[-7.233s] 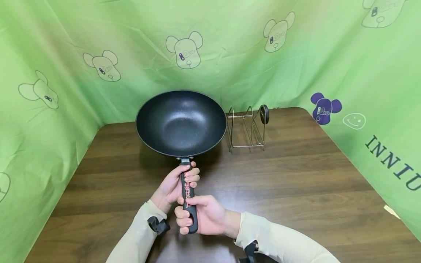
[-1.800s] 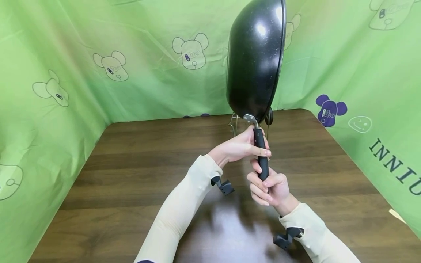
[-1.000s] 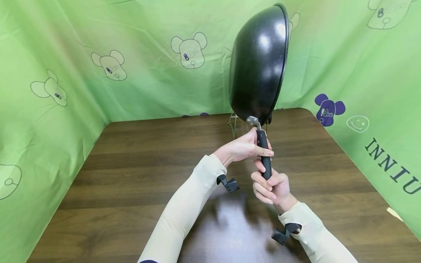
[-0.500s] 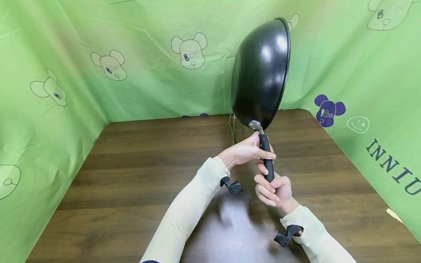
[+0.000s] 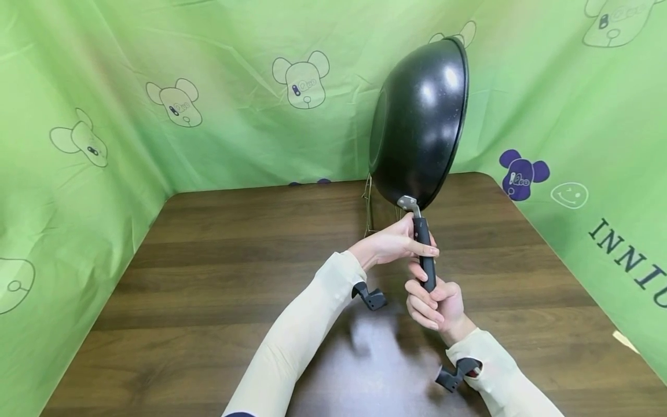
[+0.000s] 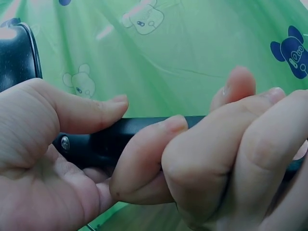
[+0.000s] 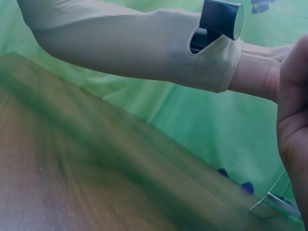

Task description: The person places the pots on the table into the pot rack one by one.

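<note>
A black wok [image 5: 419, 121] is held up on its side in the head view, its rounded outside turned left and its top leaning right. My left hand [image 5: 392, 242] grips the upper part of its black handle [image 5: 427, 267], just below the metal bracket. Lower down, my right hand [image 5: 431, 302] wraps its fingers round the handle's end. The left wrist view shows the left thumb [image 6: 91, 113] lying along the handle. Behind the wok stands a thin wire rack [image 5: 368, 208], mostly hidden; whether they touch cannot be told.
Brown wood-grain table [image 5: 234, 278] lies beneath both arms. Green printed cloth [image 5: 234, 133] hangs close behind the table and along its sides. Each sleeved wrist carries a small black camera mount [image 5: 371, 296].
Earlier the wok faced upward, left of the rack. Since then it has been lifted, turned on its side and brought rightward. Over the last second or two it has sunk slightly, both hands still gripping.
</note>
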The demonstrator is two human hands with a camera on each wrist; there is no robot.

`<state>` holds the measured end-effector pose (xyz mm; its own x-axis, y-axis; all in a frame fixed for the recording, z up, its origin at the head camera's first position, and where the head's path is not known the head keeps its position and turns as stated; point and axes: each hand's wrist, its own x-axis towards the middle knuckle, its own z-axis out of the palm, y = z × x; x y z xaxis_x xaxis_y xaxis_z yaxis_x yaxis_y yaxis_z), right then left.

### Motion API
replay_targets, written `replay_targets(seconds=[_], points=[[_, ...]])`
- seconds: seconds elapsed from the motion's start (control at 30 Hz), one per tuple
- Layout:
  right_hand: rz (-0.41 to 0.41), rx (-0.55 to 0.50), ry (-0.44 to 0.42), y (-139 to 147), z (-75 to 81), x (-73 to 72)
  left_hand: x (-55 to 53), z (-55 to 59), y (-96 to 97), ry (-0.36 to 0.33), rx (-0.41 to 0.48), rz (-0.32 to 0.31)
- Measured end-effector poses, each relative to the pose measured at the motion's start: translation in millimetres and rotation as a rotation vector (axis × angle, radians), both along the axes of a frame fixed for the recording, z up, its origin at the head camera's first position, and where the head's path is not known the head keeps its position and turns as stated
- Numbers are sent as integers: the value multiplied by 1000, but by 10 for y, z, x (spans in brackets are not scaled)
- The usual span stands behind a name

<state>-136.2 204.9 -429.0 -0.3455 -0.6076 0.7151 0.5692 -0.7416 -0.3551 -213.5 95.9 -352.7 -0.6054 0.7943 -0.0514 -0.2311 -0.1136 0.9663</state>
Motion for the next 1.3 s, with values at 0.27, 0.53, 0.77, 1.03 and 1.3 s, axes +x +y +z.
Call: replay_targets(seconds=[0.27,0.53,0.77,1.03,1.3], points=[[7,-4,2,-9,-16,-9,-18,-79,1,-17,63,5],[21,-8,-8,-19,-58,17,-25,-162,-6,-5,96,-45],[11,20,-22,21,-128,41,-37,-268,7,-29,96,-69],[20,40,-65,45,-217,76,-42,-437,17,-123,103,-26],[18,53,-77,42,-272,104,-34,-506,17,-120,103,-41]])
